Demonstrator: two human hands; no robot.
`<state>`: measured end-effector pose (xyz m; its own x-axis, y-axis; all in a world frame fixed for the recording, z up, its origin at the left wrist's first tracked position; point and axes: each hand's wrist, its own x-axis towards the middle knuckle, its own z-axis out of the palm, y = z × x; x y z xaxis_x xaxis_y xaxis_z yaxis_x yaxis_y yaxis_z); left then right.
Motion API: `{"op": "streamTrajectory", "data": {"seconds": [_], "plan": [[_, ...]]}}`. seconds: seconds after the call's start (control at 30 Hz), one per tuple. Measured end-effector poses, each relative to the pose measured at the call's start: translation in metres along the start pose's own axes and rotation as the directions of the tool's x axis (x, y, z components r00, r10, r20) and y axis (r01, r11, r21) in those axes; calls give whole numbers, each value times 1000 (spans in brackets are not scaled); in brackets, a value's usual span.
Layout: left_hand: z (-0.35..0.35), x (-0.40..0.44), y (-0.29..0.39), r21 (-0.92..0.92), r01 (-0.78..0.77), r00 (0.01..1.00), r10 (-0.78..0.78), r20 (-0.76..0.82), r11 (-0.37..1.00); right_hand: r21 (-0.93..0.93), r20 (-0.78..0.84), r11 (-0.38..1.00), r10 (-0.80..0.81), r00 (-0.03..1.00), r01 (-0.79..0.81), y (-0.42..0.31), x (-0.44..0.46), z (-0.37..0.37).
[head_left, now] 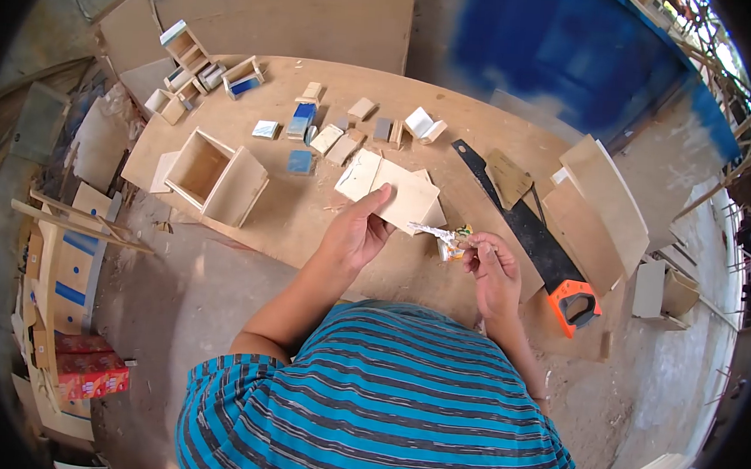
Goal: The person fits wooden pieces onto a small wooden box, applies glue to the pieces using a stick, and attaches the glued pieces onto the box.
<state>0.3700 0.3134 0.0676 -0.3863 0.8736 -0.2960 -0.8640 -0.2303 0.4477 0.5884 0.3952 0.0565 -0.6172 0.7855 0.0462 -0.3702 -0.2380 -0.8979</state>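
Note:
Thin pale wooden boards (399,193) are gripped by my left hand (363,234), with the thumb on top and the fingers underneath. To the right, my right hand (492,272) is closed in a pinch on a small crumpled whitish piece, too small to make out. Between the hands, a silvery crumpled strip (431,232) reaches toward the boards' lower right corner. Just left of my right fingertips is a yellow and white packet (452,246); whether I touch it cannot be told.
On the wooden table (291,204) are an open wooden box (216,177) at left, several small blocks (342,146) behind the boards, and a handsaw with an orange handle (573,305) at right. Curved boards (601,205) stand beyond the saw. A red box (92,372) lies lower left.

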Motion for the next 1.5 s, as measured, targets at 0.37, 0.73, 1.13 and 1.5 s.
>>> {"op": "streamTrajectory", "data": {"seconds": [0.37, 0.73, 1.13, 1.5], "plan": [[6, -1, -3, 16, 34, 999, -34, -20, 999, -10, -125, 989, -146, 981, 146, 0, -1, -2], [5, -1, -24, 8, 90, 996, -90, -2, 996, 147, 16, 988, 56, 998, -57, 14, 0, 9], [11, -2, -15, 9, 111, 994, -111, 8, 994, -443, 97, 863, -223, 970, 243, 2, -13, 3], [11, -3, -6, 27, 81, 997, -81, 8, 996, -463, 39, 857, -236, 971, 227, -9, -18, -13]]}}
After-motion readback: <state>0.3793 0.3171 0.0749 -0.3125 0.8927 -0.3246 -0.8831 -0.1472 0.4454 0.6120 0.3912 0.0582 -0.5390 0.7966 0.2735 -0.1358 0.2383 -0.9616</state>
